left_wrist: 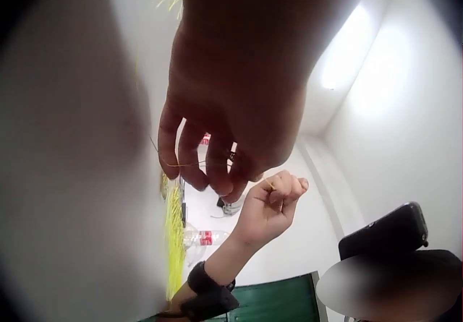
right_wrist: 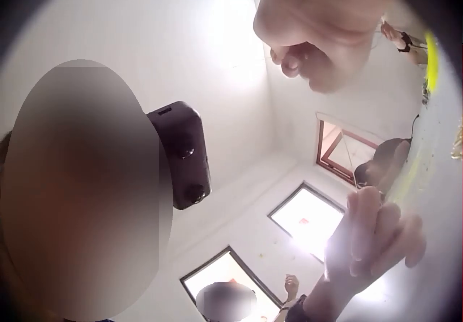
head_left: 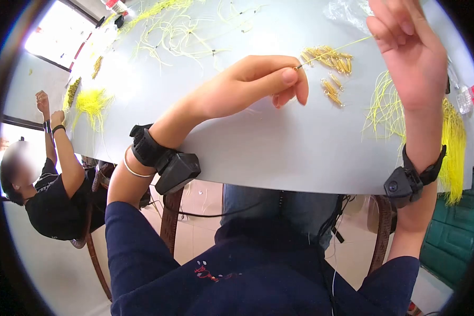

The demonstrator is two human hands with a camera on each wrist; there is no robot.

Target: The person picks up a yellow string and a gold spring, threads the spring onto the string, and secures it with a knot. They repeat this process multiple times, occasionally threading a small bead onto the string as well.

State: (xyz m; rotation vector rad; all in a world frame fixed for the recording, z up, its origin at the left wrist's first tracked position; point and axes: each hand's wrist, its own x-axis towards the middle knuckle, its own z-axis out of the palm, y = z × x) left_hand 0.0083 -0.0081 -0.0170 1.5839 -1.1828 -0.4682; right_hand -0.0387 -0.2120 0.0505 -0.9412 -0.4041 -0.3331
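Between thumb and index finger, the left hand (head_left: 247, 87) pinches a small dark-and-gold piece (head_left: 298, 67) at the end of a thin yellow line (head_left: 342, 48). The line runs taut up to the right hand (head_left: 413, 60), raised at the upper right with curled fingers gripping it. In the left wrist view, the left hand (left_wrist: 231, 98) is at the top and the right fist (left_wrist: 268, 213) lower right. Gold spring-like coils (head_left: 329, 59) lie on the table just right of the left hand.
On the white table (head_left: 279, 147) are loose yellow strands (head_left: 179, 34), a yellow bundle (head_left: 92, 102) at left, more strands (head_left: 453, 152) hanging over the right edge, a clear plastic bag (head_left: 347, 13) and a bottle (head_left: 470, 98). Another person (head_left: 52, 195) sits at the left.
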